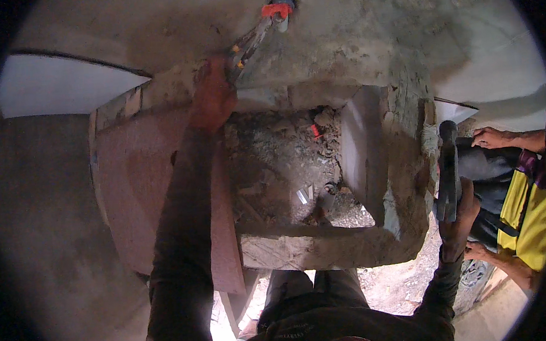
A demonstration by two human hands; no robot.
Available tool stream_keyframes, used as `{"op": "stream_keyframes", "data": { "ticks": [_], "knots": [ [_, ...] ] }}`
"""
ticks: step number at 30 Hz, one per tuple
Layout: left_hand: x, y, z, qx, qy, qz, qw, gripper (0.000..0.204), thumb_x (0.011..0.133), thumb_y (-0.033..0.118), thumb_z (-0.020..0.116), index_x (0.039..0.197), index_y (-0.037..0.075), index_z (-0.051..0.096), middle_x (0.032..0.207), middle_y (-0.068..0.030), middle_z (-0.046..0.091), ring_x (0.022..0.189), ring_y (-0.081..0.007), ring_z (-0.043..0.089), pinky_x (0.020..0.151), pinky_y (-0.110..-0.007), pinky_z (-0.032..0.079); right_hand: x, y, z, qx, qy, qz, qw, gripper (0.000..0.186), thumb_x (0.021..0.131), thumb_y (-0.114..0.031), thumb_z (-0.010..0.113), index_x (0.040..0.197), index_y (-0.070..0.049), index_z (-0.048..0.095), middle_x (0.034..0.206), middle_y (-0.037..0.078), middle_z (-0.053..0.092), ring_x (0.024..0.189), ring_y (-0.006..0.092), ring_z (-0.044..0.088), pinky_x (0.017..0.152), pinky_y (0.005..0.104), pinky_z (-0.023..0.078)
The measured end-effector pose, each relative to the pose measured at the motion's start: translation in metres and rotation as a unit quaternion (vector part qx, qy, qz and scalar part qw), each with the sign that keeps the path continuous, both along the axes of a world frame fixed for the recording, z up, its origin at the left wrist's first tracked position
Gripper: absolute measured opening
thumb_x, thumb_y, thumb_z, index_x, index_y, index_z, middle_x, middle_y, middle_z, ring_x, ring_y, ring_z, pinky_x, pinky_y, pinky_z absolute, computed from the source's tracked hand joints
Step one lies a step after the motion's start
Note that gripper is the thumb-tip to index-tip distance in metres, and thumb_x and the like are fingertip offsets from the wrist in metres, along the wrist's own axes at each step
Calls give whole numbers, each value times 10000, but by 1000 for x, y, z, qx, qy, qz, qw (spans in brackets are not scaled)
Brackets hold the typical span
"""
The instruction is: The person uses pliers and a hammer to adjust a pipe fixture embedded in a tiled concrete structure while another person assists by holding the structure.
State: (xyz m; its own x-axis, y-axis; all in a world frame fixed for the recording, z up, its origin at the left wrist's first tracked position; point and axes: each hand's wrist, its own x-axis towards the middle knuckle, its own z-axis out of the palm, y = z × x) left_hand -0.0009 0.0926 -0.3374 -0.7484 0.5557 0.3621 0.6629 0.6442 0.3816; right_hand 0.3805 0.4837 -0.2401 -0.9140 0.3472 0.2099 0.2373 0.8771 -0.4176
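Note:
My left hand (214, 99), blurred by motion, reaches up over the stone-like frame and is closed round the near end of a long pliers-like metal tool (256, 39) with orange-yellow marks. Its far end meets an orange-red ring (277, 10) at a round hole in the grey wall; how the two touch is too small to make out. At the right side of the frame, my right hand (462, 206) grips a dark hammer (448, 169), held upright. Most of its handle is hidden.
A rough masonry frame (325, 248) surrounds a square opening with rubble (278, 152) and a small red piece (316, 131) visible through it. A pinkish board (145, 176) covers its left side. At the right, another person (533, 208) in yellow and dark clothing is close by.

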Motion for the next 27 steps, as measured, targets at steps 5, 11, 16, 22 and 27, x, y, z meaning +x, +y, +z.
{"op": "stream_keyframes", "data": {
  "ticks": [5,11,16,22,27],
  "knots": [
    [-2,1,7,-138,40,41,989,606,813,17,621,1391,1,441,1291,-304,556,1203,-488,533,1026,-529,446,2,-10,-2,-59,-58,-13,996,483,976,-411,582,1206,14,563,953,229,661,826,432,668,718,475,495],
    [-3,12,14,-28,-111,126,985,600,875,90,662,1428,47,432,1253,-275,604,1150,-473,599,990,-520,496,-17,-35,5,-88,-23,15,996,476,886,-405,740,1088,-2,587,798,182,669,698,389,687,626,423,512],
    [-14,10,15,-127,-62,151,978,625,881,150,686,1452,91,441,1272,-258,612,1174,-466,594,1023,-520,494,-22,-51,14,-97,-178,28,979,433,878,-291,685,1221,-54,570,940,202,654,862,407,553,842,467,432],
    [-27,7,9,-187,26,106,976,631,866,196,686,1448,94,464,1320,-238,595,1204,-458,574,1033,-541,480,-47,-63,14,-118,-135,126,976,477,860,-418,775,1075,-32,595,778,165,673,707,377,686,652,434,516],
    [-37,-6,-2,-144,44,75,986,613,877,206,687,1435,74,471,1328,-240,584,1199,-457,570,1043,-552,454,-66,-63,7,-107,-116,94,983,422,900,-370,748,1079,-25,583,797,217,656,715,413,679,616,423,503]
  ]
}}
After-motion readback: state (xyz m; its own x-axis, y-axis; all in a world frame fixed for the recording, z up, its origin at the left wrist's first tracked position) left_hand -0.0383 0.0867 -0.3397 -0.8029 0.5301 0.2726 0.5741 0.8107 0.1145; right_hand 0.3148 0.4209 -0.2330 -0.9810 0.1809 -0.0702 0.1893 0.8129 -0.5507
